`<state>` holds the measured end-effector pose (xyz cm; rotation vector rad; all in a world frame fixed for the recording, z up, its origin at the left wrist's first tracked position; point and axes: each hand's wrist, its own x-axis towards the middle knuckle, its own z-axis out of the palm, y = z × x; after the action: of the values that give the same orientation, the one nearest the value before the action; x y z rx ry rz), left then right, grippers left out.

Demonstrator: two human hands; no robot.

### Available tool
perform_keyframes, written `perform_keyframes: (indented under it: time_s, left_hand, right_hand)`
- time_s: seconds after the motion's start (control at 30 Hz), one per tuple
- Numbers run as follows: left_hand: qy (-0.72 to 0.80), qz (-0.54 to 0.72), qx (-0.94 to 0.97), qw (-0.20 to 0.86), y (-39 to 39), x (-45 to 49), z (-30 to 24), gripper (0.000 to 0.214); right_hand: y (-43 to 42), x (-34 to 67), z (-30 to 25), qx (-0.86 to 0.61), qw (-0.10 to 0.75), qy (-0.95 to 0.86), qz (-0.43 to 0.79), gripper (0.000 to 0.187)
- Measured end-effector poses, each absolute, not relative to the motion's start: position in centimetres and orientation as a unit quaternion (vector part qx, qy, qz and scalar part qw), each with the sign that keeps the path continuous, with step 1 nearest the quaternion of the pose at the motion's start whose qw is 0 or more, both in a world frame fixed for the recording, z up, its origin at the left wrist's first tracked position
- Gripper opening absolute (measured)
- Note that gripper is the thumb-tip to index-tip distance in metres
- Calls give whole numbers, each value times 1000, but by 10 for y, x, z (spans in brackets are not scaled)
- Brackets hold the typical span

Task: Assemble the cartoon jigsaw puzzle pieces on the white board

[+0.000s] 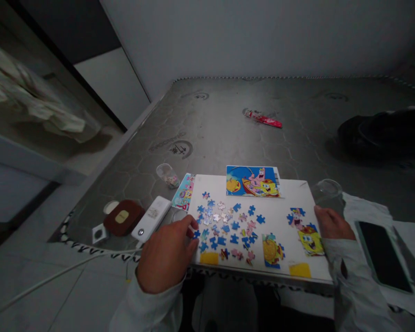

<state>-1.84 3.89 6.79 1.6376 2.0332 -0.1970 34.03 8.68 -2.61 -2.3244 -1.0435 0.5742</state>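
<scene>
The left hand (pixel 168 253) rested with loose fingers on the white board's (pixel 290 193) left edge, touching the loose puzzle pieces (pixel 224 226) at lower centre; the right hand (pixel 332 223) lay unclenched at its right edge. The pieces looked light, thin and bendable, best pinched by their edges.

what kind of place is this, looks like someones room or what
Probably a bedroom at home: the surface is a bare quilted mattress set against a plain wall. A white board with loose jigsaw pieces lies on it, and a phone lies beside the board.
</scene>
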Motion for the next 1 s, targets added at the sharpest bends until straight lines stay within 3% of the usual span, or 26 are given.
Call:
perform_keyframes:
  time_s: [1.0]
  left_hand:
    - [763,-109,595,229,38,-23,69,12]
  right_hand:
    - [88,342,-31,-856,273,-386,208,41]
